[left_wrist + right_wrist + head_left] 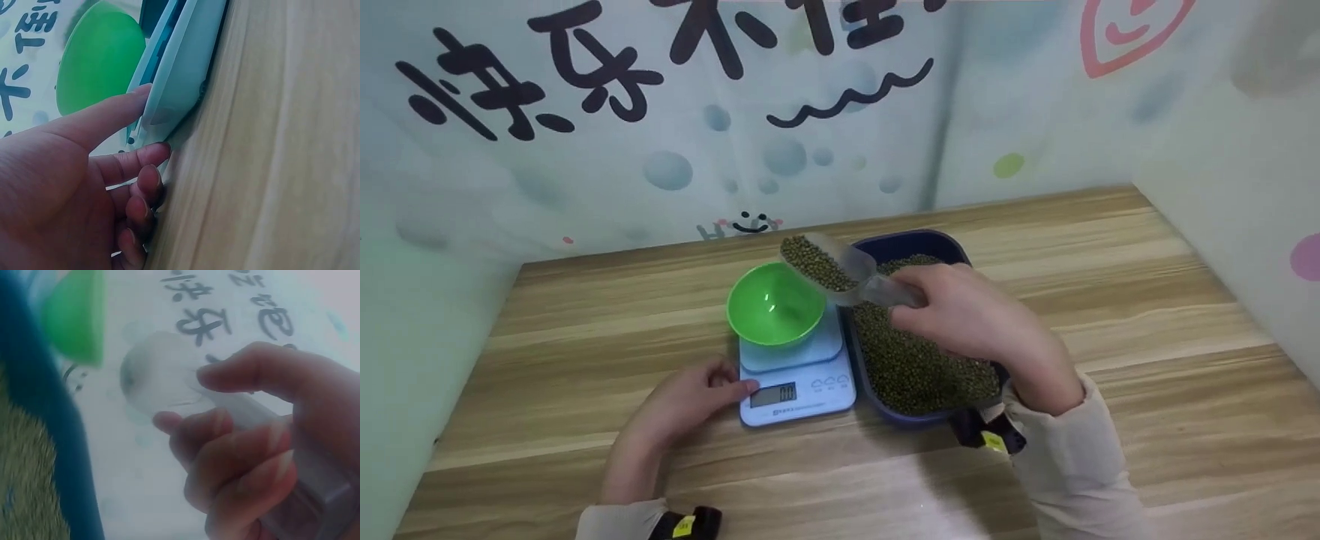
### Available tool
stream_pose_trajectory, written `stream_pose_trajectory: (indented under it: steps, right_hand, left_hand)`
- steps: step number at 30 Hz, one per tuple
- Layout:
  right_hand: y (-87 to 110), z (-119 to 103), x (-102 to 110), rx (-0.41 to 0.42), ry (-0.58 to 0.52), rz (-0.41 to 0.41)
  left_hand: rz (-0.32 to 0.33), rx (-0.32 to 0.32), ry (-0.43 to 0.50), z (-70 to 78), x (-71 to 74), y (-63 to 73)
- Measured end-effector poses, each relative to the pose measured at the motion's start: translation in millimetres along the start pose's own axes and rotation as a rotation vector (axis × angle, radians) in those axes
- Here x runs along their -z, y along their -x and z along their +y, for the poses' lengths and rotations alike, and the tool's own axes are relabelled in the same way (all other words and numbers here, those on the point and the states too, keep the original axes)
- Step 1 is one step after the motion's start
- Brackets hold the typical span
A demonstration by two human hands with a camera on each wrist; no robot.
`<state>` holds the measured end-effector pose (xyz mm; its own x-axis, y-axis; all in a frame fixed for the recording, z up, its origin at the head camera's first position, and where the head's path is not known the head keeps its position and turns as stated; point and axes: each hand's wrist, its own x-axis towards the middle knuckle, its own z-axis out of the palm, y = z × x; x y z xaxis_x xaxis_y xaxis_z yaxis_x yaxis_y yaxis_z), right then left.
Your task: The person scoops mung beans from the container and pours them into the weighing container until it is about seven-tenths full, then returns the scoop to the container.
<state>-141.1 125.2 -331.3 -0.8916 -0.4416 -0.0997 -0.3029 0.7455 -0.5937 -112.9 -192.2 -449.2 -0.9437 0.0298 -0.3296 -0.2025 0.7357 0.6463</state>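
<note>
Plastic scoop [859, 264] juts leftward from right hand [971, 311]; beans [816, 262] inside.

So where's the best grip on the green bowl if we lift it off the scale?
Probably the left rim, coming from the left and above, thumb inside and fingers outside. The green bowl sits open side up with flaring walls, its left side unobstructed. On the right, the scoop hangs by the rim and the bin crowds the scale.
</note>
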Motion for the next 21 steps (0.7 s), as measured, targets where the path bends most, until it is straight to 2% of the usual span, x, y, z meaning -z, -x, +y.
stream_pose_trajectory:
  steps: [5,10,21]
  right_hand:
    - [-4.4,-10,-10,0.035,0.023,0.016]
    - [-2.8,-7,-18,0.035,0.095,0.017]
    - [0.4,-16,-13,0.102,0.122,0.042]
  left_hand:
    - [0.012,-0.009,0.029,-1.6,0.3,0.7]
    - [-0.002,0.01,0.04,-3.3,-4.6,0.1]
    - [0.02,0.01,0.027,1.1,1.7,2.9]
